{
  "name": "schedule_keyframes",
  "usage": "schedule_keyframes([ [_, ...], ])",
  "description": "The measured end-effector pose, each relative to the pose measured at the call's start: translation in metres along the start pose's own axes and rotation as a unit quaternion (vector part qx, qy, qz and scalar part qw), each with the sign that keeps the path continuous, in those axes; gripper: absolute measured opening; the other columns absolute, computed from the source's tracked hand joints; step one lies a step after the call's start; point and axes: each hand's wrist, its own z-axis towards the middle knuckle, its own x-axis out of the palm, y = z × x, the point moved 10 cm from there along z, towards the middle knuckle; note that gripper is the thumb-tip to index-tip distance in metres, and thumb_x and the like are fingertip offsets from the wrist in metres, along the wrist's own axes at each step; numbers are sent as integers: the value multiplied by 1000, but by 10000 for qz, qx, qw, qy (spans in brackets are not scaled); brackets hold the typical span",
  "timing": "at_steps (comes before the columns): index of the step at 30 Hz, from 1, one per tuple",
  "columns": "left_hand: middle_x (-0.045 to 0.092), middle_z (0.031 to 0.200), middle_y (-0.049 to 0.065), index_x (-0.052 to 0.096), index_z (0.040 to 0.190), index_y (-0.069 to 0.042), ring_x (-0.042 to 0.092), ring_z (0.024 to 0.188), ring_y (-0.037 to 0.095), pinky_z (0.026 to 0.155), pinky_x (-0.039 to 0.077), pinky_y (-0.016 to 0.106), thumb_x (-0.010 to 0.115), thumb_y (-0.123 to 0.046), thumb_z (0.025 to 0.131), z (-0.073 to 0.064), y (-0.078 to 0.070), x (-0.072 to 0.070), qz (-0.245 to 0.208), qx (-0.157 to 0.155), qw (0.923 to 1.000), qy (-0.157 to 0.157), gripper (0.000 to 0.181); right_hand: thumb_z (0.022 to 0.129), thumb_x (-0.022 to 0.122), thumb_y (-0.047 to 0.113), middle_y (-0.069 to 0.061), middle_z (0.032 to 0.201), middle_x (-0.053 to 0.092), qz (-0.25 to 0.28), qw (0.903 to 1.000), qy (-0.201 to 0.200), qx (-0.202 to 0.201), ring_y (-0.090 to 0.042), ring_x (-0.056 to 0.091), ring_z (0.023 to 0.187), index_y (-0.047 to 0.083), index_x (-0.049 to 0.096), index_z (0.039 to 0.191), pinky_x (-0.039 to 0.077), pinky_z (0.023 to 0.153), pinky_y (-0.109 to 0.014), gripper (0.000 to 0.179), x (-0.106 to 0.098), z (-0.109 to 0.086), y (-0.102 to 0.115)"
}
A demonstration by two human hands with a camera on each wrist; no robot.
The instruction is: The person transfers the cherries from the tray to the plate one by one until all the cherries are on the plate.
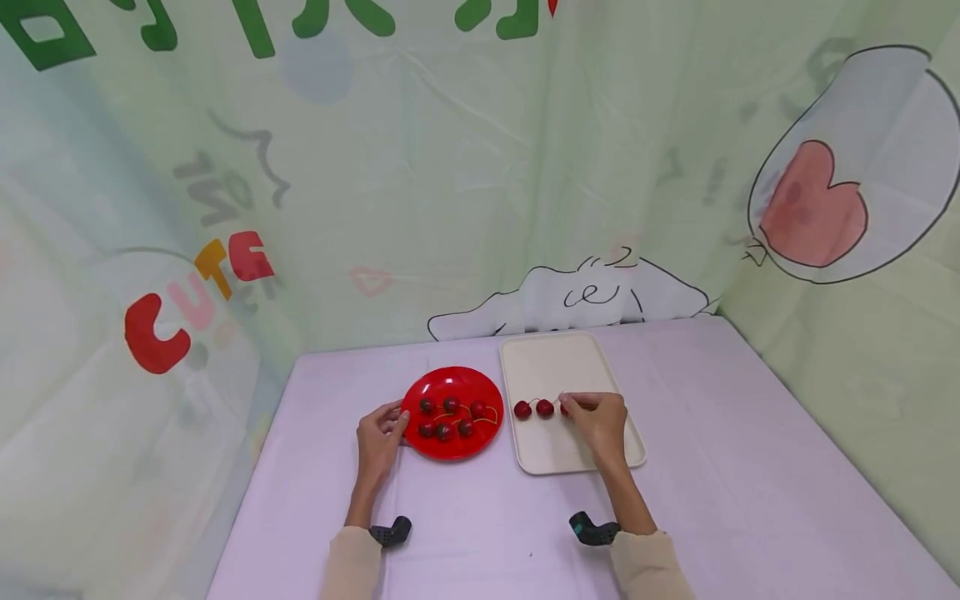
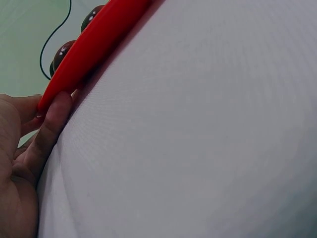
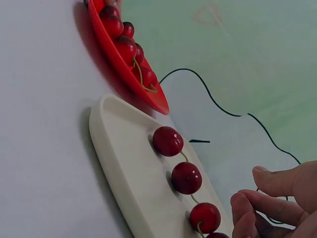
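A round red plate (image 1: 450,380) holds several dark red cherries (image 1: 451,404) with thin stems. My left hand (image 1: 379,438) grips its left rim, thumb on the upper side and fingers underneath, as the left wrist view shows. To the plate's right lies a cream rectangular tray (image 1: 557,362) with a row of cherries (image 3: 186,178). Over the tray's right half is my right hand (image 1: 602,421), close to the last cherries of the row. In the right wrist view its thumb and forefinger tips (image 3: 262,174) stand apart, and no cherry shows between them.
A pale lilac cloth (image 1: 480,533) covers the table. Light green curtains (image 1: 465,183) with printed drawings and letters hang behind and at both sides. The tray's far end is near the back curtain.
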Motion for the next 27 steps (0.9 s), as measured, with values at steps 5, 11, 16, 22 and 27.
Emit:
schedule_keyframes([
  [5, 77, 117, 25, 73, 138, -1, 75, 77, 15, 63, 60, 15, 73, -9, 105, 2, 1, -1, 34, -19, 10000, -19, 34, 101, 80, 19, -21, 100, 84, 260, 9992, -315, 10, -1, 70, 74, -5, 83, 112, 49, 67, -7, 27, -17, 5, -12],
  [11, 77, 118, 26, 72, 139, 0, 75, 78, 13, 64, 60, 14, 72, -10, 106, 3, 3, -1, 14, -16, 10000, 7, 34, 103, 77, 20, -22, 108, 83, 232, 9977, -617, -128, 8, 63, 75, -2, 83, 115, 48, 69, -5, 26, -36, 8, -25],
  [16, 77, 119, 26, 72, 138, 0, 76, 79, 14, 64, 61, 15, 72, -9, 106, 1, 1, -1, 57, -52, 10000, 1, 34, 103, 76, 15, -26, 112, 82, 242, 9965, -725, -346, 18, 60, 73, -4, 83, 116, 48, 71, -1, 24, -47, 9, -32],
  [22, 77, 118, 26, 73, 138, 0, 77, 80, 20, 64, 61, 15, 72, -9, 106, -1, 0, -1, 81, -18, 10000, -13, 33, 100, 78, 9, -25, 110, 82, -87, 9950, -869, -490, 16, 59, 74, -3, 83, 116, 46, 69, 0, 20, -55, 10, -41],
  [27, 77, 118, 25, 73, 137, 0, 77, 80, 20, 64, 60, 15, 73, -10, 105, -2, 0, 0, 83, 7, 10000, -36, 33, 95, 81, 2, -26, 107, 82, -522, 9913, -951, -752, -15, 76, 84, -2, 84, 112, 42, 69, -1, 18, -60, 7, -45],
])
